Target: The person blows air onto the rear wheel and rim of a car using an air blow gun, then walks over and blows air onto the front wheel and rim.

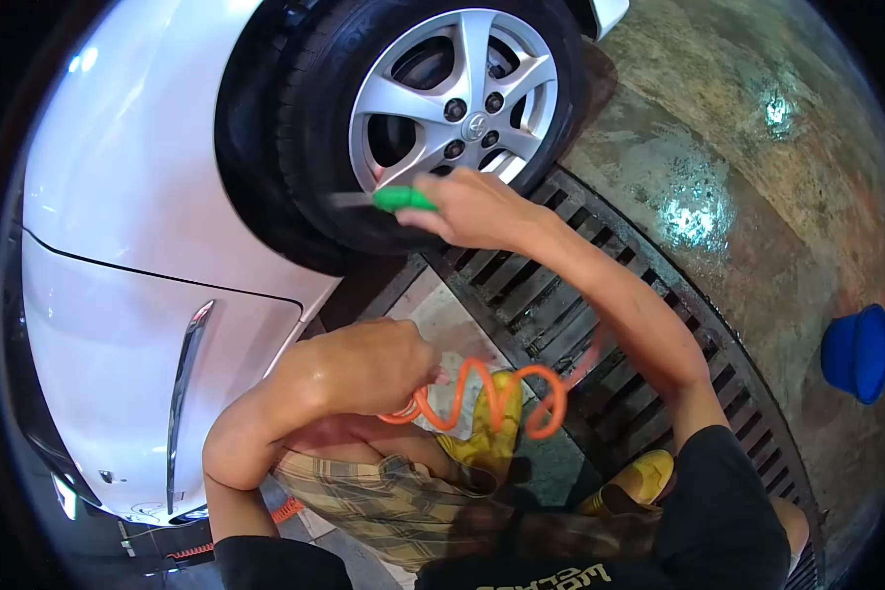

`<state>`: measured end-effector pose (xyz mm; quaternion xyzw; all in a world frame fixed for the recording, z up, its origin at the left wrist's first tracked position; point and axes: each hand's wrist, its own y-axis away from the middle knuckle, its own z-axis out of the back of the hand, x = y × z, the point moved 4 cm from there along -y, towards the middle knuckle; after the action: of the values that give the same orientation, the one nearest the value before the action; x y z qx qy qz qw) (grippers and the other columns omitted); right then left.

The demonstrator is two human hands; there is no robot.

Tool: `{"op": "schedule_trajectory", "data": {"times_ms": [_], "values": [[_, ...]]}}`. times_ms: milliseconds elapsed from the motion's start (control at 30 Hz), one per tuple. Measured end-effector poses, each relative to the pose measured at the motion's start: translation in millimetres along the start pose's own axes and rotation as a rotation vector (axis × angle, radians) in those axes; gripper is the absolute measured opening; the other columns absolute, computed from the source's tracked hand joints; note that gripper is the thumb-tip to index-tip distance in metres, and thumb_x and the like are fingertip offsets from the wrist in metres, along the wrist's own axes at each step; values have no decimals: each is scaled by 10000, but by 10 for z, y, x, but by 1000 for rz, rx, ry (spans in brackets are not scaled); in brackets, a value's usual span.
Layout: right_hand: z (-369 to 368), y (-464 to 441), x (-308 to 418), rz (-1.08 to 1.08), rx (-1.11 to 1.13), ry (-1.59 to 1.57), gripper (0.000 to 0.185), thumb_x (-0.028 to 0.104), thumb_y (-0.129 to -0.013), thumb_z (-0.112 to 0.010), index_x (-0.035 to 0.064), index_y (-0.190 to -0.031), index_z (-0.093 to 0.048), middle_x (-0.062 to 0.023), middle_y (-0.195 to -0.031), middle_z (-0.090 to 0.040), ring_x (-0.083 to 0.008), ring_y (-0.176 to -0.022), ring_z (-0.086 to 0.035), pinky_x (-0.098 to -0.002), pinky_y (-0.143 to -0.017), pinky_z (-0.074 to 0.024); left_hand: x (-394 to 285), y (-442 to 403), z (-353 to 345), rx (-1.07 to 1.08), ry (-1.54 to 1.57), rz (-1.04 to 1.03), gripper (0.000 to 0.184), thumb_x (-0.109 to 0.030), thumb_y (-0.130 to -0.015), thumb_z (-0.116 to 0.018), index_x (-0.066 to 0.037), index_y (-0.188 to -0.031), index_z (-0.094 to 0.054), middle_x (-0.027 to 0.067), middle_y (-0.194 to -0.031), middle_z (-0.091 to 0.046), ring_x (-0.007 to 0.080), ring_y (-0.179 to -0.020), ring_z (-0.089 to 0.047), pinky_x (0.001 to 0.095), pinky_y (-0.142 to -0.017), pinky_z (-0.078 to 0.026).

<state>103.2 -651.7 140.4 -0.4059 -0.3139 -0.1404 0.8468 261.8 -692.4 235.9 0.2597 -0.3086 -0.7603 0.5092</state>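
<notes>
Wet concrete floor (796,177), patchy brown-grey, glossy. Two white light reflections on it, larger one (693,221) nearer the slatted drain grate (531,295). Pale floor tiles (462,315) along grate's inner edge. Blue tub (855,354) beyond outer edge.

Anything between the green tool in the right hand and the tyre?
Nothing visible: the green tool in the right hand overlaps the tyre in view, but whether it touches is unclear. The orange coiled hose loops by the left hand, outside that path.
</notes>
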Motion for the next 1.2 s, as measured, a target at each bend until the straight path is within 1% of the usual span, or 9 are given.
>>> {"op": "schedule_trajectory", "data": {"times_ms": [67,167,300,500,600,700,833,900,1200], "values": [[77,-84,38,-96,-166,-82,356,379,-925,-627,27,-980,-607,-230,-670,-621,-431,-649,-638,-509,-578,-498,7,0,-14,59,15,11,185,-150,-799,-689,18,-877,-678,242,-754,-661,395,-764,-672,440,-681,-539],[1,-68,109,71,48,189,363,384,-921,-630,28,-989,-604,-225,-632,-608,-433,-649,-640,-511,-571,-504,35,19,-2,-19,-1,-6,199,-170,-826,-675,23,-874,-673,244,-751,-659,399,-765,-671,441,-684,-538],[60,-198,93,-23,-196,16,363,377,-909,-639,28,-1004,-603,-213,-636,-619,-439,-618,-633,-504,-559,-516,34,43,-40,-6,-2,-21,212,-182,-865,-648,27,-892,-673,246,-747,-656,400,-762,-669,443,-693,-535],[12,-285,296,-5,-160,198,354,326,-883,-674,1,-997,-594,-214,-619,-616,-412,-576,-637,-484,-505,-510,-17,63,4,-64,18,-83,215,-185,-875,-641,24,-908,-679,247,-742,-654,401,-750,-663,453,-690,-525],[-124,-272,409,264,-164,322,333,306,-855,-694,-1,-885,-568,-188,-572,-607,-381,-530,-640,-461,-461,-513,17,-5,33,-38,13,-41,218,-188,-866,-649,26,-898,-677,243,-726,-650,403,-732,-660,456,-679,-523],[-98,-299,429,81,-330,269,282,255,-851,-683,16,-778,-553,-175,-560,-605,-366,-509,-638,-446,-438,-507,18,-2,-27,14,-3,-6,212,-177,-845,-664,29,-894,-676,243,-725,-651,402,-721,-661,457,-666,-524],[-267,-335,489,223,-270,399,210,192,-853,-647,27,-775,-544,-164,-557,-605,-340,-501,-644,-421,-431,-507,31,-4,13,12,-10,25,201,-164,-825,-672,27,-891,-677,243,-741,-657,399,-721,-665,457,-655,-526],[-241,-368,496,139,-392,378,168,157,-858,-614,33,-780,-531,-147,-542,-598,-316,-482,-641,-402,-421,-504,-28,-1,53,37,-7,36,199,-166,-832,-668,25,-887,-677,241,-741,-658,399,-723,-666,455,-659,-527],[-52,-403,614,67,-449,428,144,135,-856,-580,21,-790,-521,-115,-533,-608,-266,-479,-658,-384,-421,-510,-15,28,28,45,-9,64,171,-146,-857,-633,12,-898,-683,229,-737,-661,398,-742,-668,449,-680,-534]]}}
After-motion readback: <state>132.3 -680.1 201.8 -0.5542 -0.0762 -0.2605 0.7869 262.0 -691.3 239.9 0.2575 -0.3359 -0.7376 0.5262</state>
